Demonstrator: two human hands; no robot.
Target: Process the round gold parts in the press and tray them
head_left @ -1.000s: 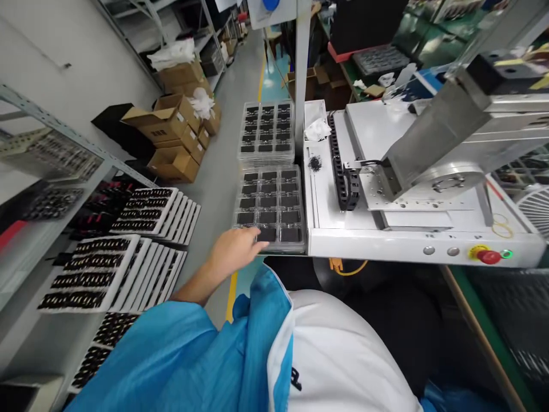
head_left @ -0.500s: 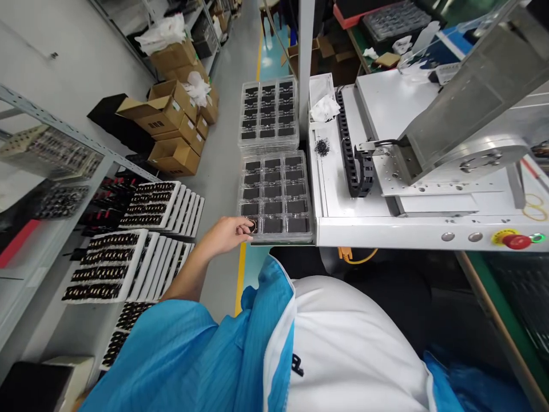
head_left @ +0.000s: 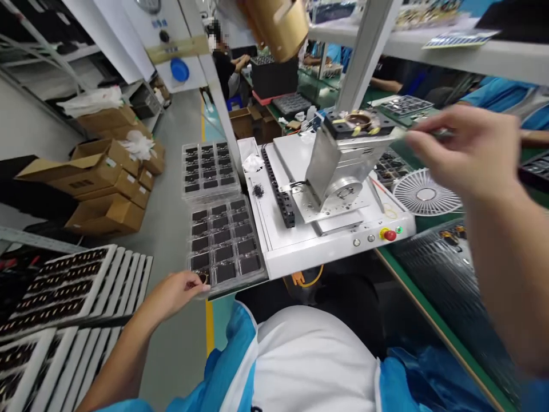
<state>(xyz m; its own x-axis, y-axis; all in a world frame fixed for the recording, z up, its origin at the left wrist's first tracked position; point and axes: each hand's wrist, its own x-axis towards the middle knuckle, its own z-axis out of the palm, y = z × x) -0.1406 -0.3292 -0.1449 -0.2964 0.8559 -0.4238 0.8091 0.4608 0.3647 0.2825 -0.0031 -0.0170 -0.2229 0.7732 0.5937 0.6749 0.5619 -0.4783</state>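
My left hand point(head_left: 178, 294) is closed, thumb and fingertips pinching a small gold-rimmed ring point(head_left: 203, 278). It sits at the near left compartment of a clear plastic tray point(head_left: 240, 284) with dark square inserts. My right hand point(head_left: 476, 151) is raised on the right, smeared by motion, its thumb and fingers pressed together. What they hold, if anything, I cannot make out. Left of those fingertips, a black fixture point(head_left: 334, 129) bearing a brass-coloured ring point(head_left: 358, 120) tops the tilted metal arm point(head_left: 330, 166) of a white machine point(head_left: 287, 258).
Behind the near tray stands another stack of trays point(head_left: 210, 189). A gold cylinder point(head_left: 287, 31) hangs above the machine. A red stop button point(head_left: 389, 235) sits on the machine's front. Right are a white round fan grille point(head_left: 426, 194) and a green-topped bench point(head_left: 418, 297). Other people work farther back.
The view has tilted up and swung right. My right hand has come into view, raised beside the fixture. My left hand stays at the tray's near left corner with the ring.
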